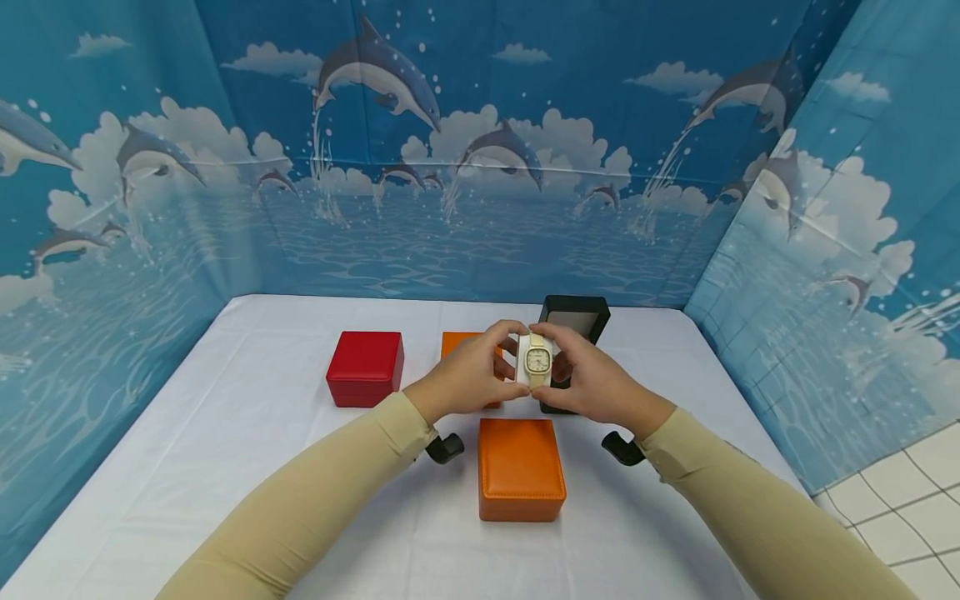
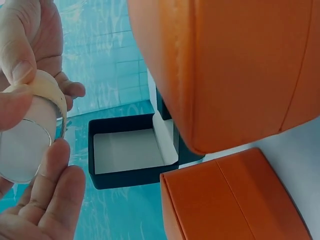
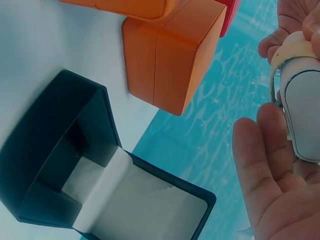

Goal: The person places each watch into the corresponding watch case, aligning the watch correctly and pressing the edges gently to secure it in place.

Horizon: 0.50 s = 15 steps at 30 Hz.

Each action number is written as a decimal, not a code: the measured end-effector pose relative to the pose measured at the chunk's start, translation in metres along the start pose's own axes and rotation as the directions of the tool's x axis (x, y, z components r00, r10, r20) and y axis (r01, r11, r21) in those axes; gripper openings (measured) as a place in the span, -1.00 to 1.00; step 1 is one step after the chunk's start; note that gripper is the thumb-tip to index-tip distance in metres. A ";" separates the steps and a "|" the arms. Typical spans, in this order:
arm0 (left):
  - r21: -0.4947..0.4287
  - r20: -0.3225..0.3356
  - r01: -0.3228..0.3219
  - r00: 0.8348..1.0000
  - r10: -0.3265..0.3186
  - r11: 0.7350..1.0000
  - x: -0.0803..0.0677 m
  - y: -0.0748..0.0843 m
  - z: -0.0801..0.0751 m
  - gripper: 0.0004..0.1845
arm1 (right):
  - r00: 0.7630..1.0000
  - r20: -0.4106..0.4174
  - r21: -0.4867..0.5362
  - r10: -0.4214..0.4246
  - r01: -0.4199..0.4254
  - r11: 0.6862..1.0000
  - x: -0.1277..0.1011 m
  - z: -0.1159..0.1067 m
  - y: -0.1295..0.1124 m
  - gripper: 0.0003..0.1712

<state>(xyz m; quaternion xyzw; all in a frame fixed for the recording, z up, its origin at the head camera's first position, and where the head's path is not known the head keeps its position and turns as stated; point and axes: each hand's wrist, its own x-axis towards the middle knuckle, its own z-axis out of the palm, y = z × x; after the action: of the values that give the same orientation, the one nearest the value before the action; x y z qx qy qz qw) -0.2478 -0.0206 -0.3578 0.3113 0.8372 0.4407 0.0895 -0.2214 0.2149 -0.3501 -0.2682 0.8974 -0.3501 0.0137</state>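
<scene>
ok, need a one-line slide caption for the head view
Both hands, left hand and right hand, hold a cream watch on its cushion above the open black box, among closed boxes.

On the white-covered table (image 1: 247,450) stand a closed red box (image 1: 365,367), two closed orange boxes (image 1: 521,469) (image 1: 459,343) and an open black box (image 1: 576,318), before dolphin-print walls (image 1: 480,150).

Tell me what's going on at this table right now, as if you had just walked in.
A person holds a cream watch on its white cushion between the left hand and the right hand, above a white table. Just behind the hands stands an open black box, empty inside. A closed orange box sits nearest the person, a second orange box is partly hidden behind the left hand, and a closed red box stands to the left.
</scene>
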 end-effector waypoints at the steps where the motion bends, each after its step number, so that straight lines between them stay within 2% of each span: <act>1: 0.000 -0.003 -0.001 1.000 0.001 1.000 0.000 0.000 0.000 -0.17 | 1.000 -0.003 -0.008 -0.001 0.000 1.000 0.000 0.000 0.000 0.05; 15: 0.001 -0.027 0.012 1.000 -0.012 1.000 0.001 -0.002 0.002 -0.17 | 1.000 -0.020 -0.026 0.010 -0.011 1.000 0.001 0.001 0.002 -0.01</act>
<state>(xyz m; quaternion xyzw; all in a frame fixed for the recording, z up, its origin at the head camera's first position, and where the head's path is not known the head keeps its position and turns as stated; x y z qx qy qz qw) -0.2482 -0.0196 -0.3606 0.3004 0.8403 0.4439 0.0808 -0.2227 0.2150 -0.3519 -0.2603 0.9033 -0.3410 0.0032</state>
